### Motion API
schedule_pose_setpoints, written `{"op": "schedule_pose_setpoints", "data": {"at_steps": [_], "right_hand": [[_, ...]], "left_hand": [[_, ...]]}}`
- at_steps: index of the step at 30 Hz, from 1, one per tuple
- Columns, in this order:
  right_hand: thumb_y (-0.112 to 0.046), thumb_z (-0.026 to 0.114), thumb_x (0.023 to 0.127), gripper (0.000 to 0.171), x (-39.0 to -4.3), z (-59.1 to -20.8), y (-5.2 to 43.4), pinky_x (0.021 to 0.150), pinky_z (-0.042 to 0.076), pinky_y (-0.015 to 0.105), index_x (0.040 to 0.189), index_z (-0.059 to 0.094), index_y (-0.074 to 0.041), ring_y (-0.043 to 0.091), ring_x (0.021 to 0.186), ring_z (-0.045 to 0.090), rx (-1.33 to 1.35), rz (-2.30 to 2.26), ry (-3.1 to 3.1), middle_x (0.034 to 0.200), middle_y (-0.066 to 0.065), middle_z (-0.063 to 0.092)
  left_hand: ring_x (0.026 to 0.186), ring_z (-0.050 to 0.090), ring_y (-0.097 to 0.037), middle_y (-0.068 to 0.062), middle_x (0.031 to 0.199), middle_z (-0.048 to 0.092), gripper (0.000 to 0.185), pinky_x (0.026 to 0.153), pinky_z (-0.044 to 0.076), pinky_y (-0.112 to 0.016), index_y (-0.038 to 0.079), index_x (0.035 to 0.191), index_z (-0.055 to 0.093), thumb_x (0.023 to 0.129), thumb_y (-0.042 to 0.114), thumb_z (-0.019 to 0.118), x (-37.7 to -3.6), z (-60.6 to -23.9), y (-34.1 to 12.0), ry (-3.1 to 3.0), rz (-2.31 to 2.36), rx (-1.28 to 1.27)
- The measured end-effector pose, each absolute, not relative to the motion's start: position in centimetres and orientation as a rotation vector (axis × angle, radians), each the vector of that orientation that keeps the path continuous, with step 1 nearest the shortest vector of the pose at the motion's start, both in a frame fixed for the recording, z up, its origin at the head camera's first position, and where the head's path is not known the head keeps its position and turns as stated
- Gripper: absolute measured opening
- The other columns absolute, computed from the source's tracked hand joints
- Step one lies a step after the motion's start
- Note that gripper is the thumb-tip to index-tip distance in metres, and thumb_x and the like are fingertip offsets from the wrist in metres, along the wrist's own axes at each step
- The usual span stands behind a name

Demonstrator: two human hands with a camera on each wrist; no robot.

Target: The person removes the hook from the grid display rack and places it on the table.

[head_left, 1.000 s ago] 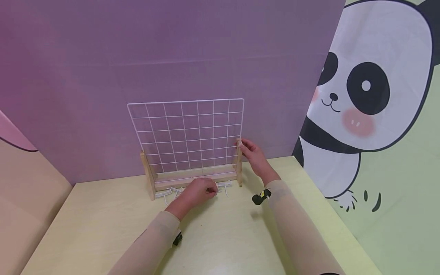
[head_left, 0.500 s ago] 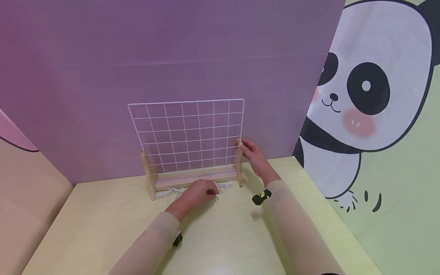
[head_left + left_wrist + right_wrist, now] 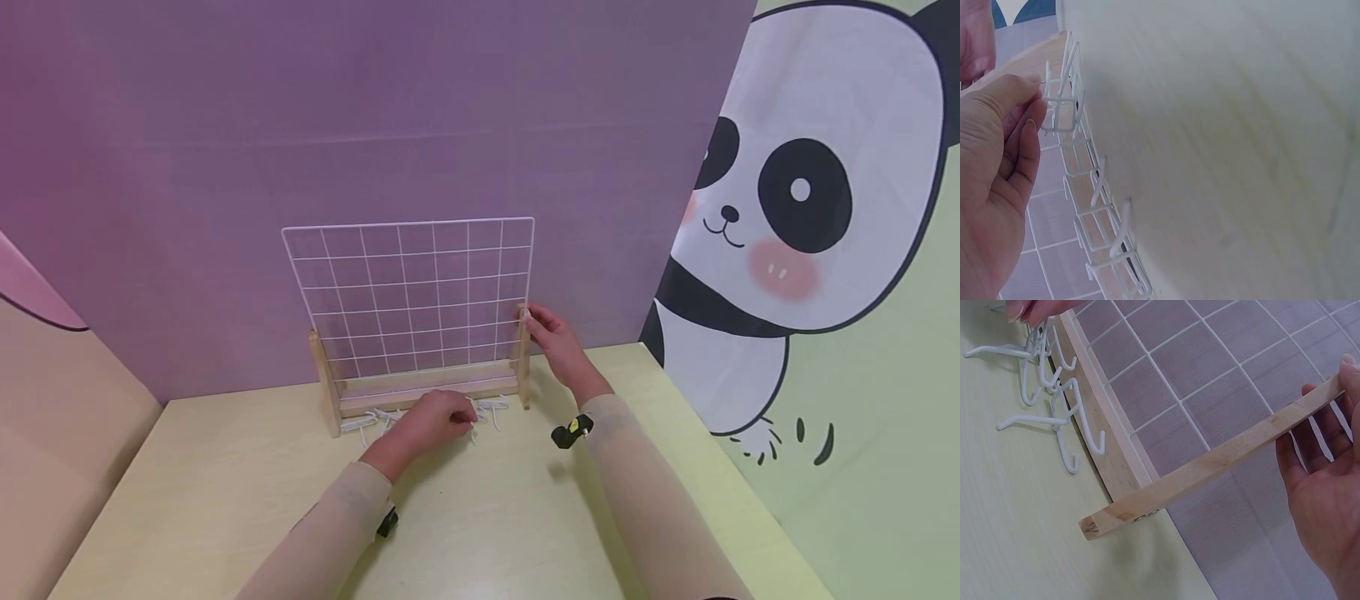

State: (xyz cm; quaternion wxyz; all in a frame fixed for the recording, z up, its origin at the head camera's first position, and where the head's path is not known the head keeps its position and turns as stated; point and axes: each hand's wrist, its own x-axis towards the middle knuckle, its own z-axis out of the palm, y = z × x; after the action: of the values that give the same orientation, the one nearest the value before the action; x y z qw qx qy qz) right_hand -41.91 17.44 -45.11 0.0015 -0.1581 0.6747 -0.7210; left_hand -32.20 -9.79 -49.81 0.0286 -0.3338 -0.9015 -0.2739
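Note:
A white wire grid panel [image 3: 408, 223] stands upright in a wooden base, whose long front bar [image 3: 480, 388] runs along the table. In the left wrist view, the thumb and forefinger of my left hand [image 3: 991, 144] pinch a white wire hook [image 3: 1067, 100]. More white wire hooks [image 3: 1060, 422] lie in a row against the front bar, with straight prongs pointing outward. My right hand [image 3: 558, 346] grips the top of the right wooden upright [image 3: 1210, 459], its thumb on one side and fingers on the other. The left hand hides some middle hooks in the head view.
The pale wooden table [image 3: 480, 517] extends in front of the rack and to both sides. Behind it hangs a purple backdrop [image 3: 420, 100], and a wall with a panda picture [image 3: 832, 275] rises at the right.
The left hand lowers very slightly among the hooks, and a hook's prong shows below its fingertips. The right hand keeps its grip on the upright; the rack stays in place.

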Motion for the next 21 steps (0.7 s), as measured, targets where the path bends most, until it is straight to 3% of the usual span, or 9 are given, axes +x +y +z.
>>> {"op": "schedule_pose_setpoints", "data": {"at_steps": [8, 21], "right_hand": [[-0.018, 0.059, 0.117, 0.043, -42.0, -45.0, 17.9, 0.129, 0.037, 0.047, 0.156, 0.057, 0.001, 0.029, 0.148, 0.054, -0.522, -2.196, 2.137, 0.152, 0.022, 0.064], [-0.021, 0.060, 0.116, 0.043, -42.1, -44.5, 19.1, 0.128, 0.038, 0.049, 0.154, 0.060, 0.000, 0.029, 0.146, 0.055, -0.556, -2.089, 2.236, 0.153, 0.020, 0.063]], "left_hand": [[0.089, 0.069, -0.011, 0.003, 0.098, 0.075, 0.010, 0.082, 0.062, -0.028, 0.006, 0.105, 0.083, 0.096, 0.002, 0.085, -31.7, -49.3, -10.7, -2.761, -0.895, -0.947], [0.098, 0.071, -0.016, 0.003, 0.105, 0.076, 0.016, 0.092, 0.064, -0.043, 0.008, 0.116, 0.083, 0.101, 0.011, 0.083, -30.5, -47.0, -14.7, -2.750, -1.016, -0.685]]}}
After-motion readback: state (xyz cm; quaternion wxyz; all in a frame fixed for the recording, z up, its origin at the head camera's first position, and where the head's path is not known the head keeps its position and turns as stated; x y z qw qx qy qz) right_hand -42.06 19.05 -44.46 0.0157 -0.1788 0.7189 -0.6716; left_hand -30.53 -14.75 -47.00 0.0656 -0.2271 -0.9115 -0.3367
